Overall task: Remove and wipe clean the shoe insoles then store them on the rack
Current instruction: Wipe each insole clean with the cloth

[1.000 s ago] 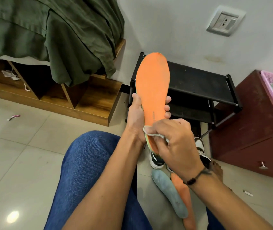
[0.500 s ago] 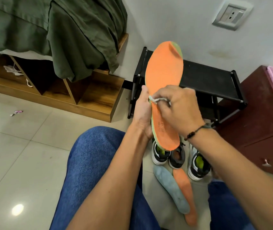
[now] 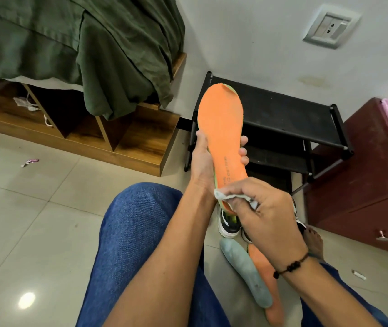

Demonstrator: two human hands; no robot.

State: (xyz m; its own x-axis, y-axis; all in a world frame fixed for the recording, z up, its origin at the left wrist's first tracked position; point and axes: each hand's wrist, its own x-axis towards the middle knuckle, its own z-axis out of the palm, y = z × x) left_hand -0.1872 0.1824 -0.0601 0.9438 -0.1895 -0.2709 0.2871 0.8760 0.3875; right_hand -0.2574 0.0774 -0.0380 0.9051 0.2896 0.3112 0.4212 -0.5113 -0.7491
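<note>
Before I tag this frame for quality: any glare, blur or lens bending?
Head view: a bright lamp reflection glares off the floor tiles; wide-angle bending curves the tile seams and tilts the wall socket; the orange insole and both hands look sharp, lighting soft and even.

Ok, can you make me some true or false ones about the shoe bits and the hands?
1. The left hand holds the orange insole. True.
2. The right hand holds a sponge. False: it pinches a small white cloth against the insole's heel end.
3. Two more insoles lie on the floor, a blue-grey insole and another orange one. True.
4. Shoes fill the top of the black rack. False: a shoe stands on the floor.
</note>
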